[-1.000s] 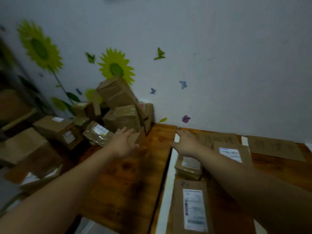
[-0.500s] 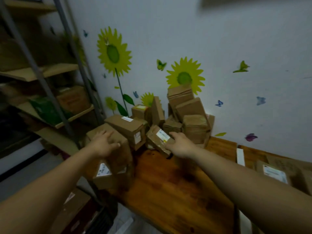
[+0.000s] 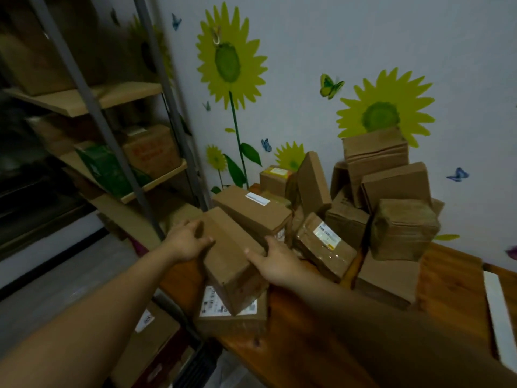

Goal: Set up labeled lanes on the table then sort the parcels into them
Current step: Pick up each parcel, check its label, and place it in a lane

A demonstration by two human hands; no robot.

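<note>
Head view: the left hand [image 3: 186, 242] and right hand [image 3: 275, 263] clasp a long brown parcel [image 3: 229, 256] between them, fingers curled on its two sides, thumbs on top. Beneath the grip lies a labelled parcel [image 3: 232, 312] at the table [image 3: 307, 345] edge. Beyond the right hand, the parcel heap [image 3: 391, 214] stands against the wall [image 3: 307, 37].

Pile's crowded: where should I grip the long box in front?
By its two long sides, one hand from each side. The long box is narrow and lies on a labelled parcel with both sides free; the left hand and right hand grip it there.
</note>
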